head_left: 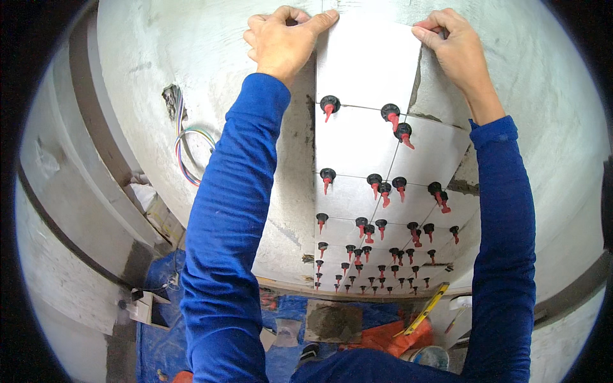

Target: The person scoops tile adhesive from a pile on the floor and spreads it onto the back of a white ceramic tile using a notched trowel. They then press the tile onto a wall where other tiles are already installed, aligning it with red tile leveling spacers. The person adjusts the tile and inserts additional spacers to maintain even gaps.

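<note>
A white wall tile [367, 60] sits at the top of a column of fixed tiles, its lower edge along the tile below. My left hand [284, 41] is at its upper left edge, the thumb tip on the tile and the fingers curled. My right hand [452, 48] grips its upper right edge between thumb and bent fingers. Below, black round tile-levelling clips with red handles sit along the joints, such as one levelling clip [329, 105] at the tile's lower left corner. Grey adhesive [437, 96] shows on the wall beside the tile's right edge.
Coloured electrical wires [185, 153] hang in a loop from a hole in the wall at left. Far below, a blue sheet [287, 313] covers the floor. A yellow spirit level [426, 309] leans near an orange-red sheet [389, 338] and a bucket [429, 357].
</note>
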Available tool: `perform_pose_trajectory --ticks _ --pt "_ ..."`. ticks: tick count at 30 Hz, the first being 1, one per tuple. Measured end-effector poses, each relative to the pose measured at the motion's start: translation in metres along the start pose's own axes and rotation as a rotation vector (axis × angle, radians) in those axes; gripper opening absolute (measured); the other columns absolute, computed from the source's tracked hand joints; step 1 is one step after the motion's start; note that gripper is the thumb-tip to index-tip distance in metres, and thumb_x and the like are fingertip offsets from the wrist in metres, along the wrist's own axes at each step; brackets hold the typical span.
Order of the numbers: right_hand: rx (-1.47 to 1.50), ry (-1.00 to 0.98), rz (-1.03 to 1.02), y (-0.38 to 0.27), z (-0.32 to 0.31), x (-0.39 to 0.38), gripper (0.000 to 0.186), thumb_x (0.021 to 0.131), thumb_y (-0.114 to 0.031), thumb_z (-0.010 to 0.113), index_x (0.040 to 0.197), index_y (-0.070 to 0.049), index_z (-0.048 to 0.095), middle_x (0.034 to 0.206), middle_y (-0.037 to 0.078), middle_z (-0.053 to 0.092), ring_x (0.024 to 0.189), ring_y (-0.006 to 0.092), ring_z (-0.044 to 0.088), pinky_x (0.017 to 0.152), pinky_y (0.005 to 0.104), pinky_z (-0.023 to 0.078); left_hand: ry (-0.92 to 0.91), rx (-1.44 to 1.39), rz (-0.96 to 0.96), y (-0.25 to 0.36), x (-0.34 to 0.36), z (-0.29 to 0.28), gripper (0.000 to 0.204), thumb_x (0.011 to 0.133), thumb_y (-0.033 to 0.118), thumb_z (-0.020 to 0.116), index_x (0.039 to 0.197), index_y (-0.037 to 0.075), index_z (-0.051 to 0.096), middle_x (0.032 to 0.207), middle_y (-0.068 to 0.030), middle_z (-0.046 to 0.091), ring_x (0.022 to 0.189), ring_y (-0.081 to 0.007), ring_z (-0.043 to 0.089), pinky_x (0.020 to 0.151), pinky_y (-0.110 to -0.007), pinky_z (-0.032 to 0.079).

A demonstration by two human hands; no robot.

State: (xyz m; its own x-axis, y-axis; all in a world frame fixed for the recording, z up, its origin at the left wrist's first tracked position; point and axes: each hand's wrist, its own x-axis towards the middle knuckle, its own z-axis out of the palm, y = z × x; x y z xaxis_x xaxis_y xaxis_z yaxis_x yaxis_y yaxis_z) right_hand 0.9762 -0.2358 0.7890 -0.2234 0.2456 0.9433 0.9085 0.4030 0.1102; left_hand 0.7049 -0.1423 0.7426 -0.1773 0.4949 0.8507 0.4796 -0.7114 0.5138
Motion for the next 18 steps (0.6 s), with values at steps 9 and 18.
perform_pose_trajectory --ticks 9,18 --pt "0.002 0.057 -0.037 -0.002 0.003 -0.005 0.015 0.090 -0.020 0.079 0.094 -0.006 0.076 0.099 0.004 0.067 0.101 0.0232 0.058 0.094 0.0370 0.047 -0.102 -0.338 0.017 -0.002 0.004 -0.026 0.048 0.096 0.048 0.073 0.093 0.001 0.073 0.095 -0.0058 0.058 0.092 -0.0158 0.049 0.086 -0.032 0.043" --pt "0.068 0.172 0.008 -0.005 0.011 -0.011 0.012 0.087 -0.020 0.082 0.091 -0.009 0.079 0.100 0.005 0.068 0.107 0.0266 0.061 0.096 0.0417 0.051 -0.144 -0.471 -0.091 0.008 -0.001 -0.030 0.039 0.103 0.041 0.066 0.103 0.002 0.073 0.102 -0.0015 0.059 0.105 -0.0123 0.048 0.098 -0.030 0.035"
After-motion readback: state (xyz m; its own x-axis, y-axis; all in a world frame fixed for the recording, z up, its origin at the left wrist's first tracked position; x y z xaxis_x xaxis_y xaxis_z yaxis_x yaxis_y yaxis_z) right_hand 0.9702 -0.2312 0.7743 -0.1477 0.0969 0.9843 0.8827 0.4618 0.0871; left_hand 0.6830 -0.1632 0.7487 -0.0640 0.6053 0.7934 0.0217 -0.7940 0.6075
